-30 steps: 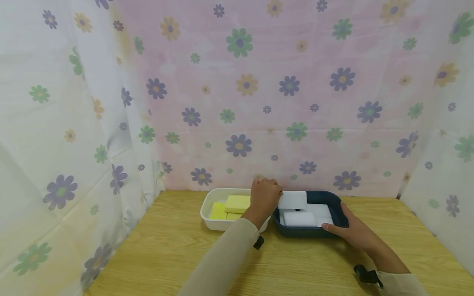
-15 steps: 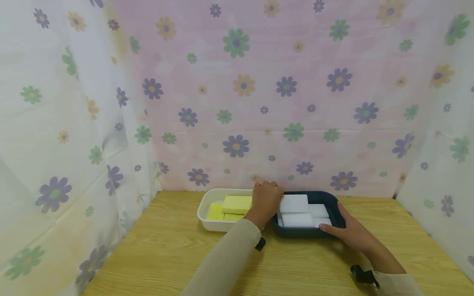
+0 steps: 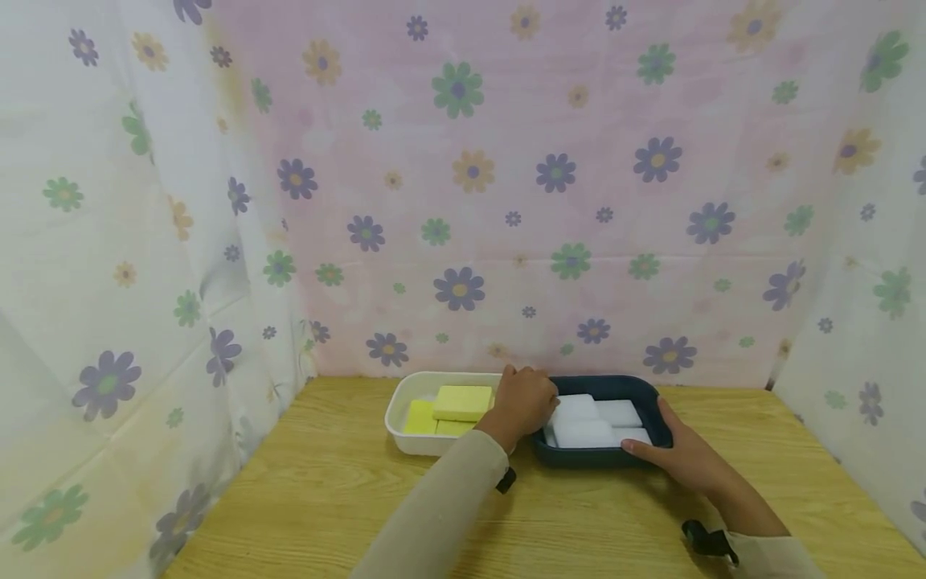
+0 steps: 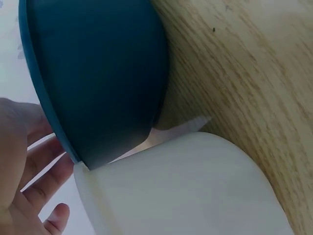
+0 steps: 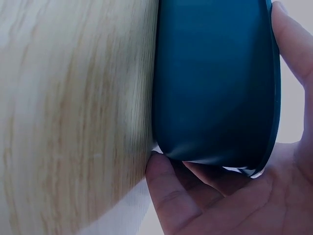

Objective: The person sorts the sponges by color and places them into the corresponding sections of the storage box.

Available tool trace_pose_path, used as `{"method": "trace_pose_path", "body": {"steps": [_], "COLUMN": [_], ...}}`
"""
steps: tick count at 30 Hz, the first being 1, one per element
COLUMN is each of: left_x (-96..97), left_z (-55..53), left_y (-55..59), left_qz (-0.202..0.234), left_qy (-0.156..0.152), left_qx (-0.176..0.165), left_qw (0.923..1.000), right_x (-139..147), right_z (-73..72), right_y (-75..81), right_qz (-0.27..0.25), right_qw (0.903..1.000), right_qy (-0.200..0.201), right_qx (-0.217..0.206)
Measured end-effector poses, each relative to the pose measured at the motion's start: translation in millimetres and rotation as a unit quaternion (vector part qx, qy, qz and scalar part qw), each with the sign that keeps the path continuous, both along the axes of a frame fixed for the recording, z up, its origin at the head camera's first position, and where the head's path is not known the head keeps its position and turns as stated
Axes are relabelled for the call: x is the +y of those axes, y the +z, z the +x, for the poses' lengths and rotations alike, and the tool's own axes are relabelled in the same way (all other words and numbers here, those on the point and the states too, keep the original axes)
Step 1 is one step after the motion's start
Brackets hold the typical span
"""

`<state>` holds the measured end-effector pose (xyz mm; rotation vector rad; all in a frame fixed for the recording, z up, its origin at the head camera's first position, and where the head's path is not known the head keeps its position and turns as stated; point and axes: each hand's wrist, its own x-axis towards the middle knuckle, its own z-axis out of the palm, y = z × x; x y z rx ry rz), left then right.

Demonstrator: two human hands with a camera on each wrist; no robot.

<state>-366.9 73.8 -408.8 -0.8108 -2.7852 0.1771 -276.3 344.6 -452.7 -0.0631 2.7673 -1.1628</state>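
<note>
A dark blue tray (image 3: 589,458) stands on the table, holding several white sponge blocks (image 3: 584,433). My left hand (image 3: 526,402) reaches over the tray's left end, its fingers curled at the edge of the uppermost white sponge (image 3: 574,406), which lies low over the others. In the left wrist view the fingertips of this hand (image 4: 41,171) pass behind the blue rim, hidden inside. My right hand (image 3: 683,454) grips the tray's right end. Its thumb lies over the front rim, and the right wrist view shows the fingers (image 5: 171,193) wrapped round the end wall.
Beside the blue tray on the left is a white tray (image 3: 415,443) with several yellow sponges (image 3: 463,404). The two trays' ends meet in the left wrist view. Behind the wooden table (image 3: 311,490) hangs a flowered curtain (image 3: 405,314).
My left hand has lowered the white sponge into the blue tray, moving slightly down. The right hand has kept its grip on the tray's right end.
</note>
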Motion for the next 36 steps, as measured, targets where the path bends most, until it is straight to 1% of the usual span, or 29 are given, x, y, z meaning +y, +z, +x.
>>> {"method": "trace_pose_path", "body": {"steps": [5,7,10,13,15,17,18,22,26,30,32,34,36], "left_x": [-9.6,-18.2,-37.6,-64.2,-85.4,-108.9,-121.0,-170.8,-212.7,-240.5,-252.0,-262.0,-271.2], "left_z": [1.2,2.6,6.3,9.0,10.8,13.3,14.4,17.6,18.2,19.2,22.4,26.7,32.7], "left_y": [4.6,6.3,9.6,13.4,17.0,20.3,20.5,17.5,14.7,12.3,10.0,7.9,7.0], "left_qz": [-0.004,-0.002,0.013,0.038,0.059,0.082,0.088,0.105,0.125,0.141,0.137,0.132,0.126], "left_qy": [-0.010,-0.016,-0.026,-0.027,-0.019,-0.003,0.010,0.040,0.055,0.062,0.067,0.073,0.080], "left_qx": [0.007,0.006,-0.012,-0.026,-0.032,-0.039,-0.042,-0.053,-0.060,-0.052,-0.045,-0.036,-0.030], "left_qw": [0.9999,0.9999,0.9995,0.9985,0.9975,0.9959,0.9952,0.9922,0.9888,0.9868,0.9872,0.9879,0.9884], "right_x": [1,1,0,0,0,0,0,-1,0,3,2,3,3], "right_z": [-4.1,-5.3,-6.0,-6.4,-6.0,-5.1,-4.4,-2.9,-5.8,-7.6,-7.7,-6.5,-3.9], "right_y": [1.5,0.0,-2.6,-3.4,-2.7,-1.7,-1.3,-0.8,3.4,5.6,4.2,2.0,1.6], "right_qz": [0.006,0.005,-0.001,0.000,0.001,0.000,-0.004,-0.018,-0.014,-0.013,-0.012,-0.004,0.019], "right_qw": [1.0000,1.0000,1.0000,0.9999,0.9999,0.9999,0.9999,0.9997,0.9998,0.9997,0.9995,0.9989,0.9967], "right_qy": [-0.002,0.001,0.004,-0.001,-0.006,-0.007,-0.007,-0.004,-0.010,-0.021,-0.023,-0.021,-0.008], "right_qx": [0.001,0.000,-0.004,-0.010,-0.012,-0.012,-0.013,-0.017,-0.014,0.005,0.020,0.042,0.079]}}
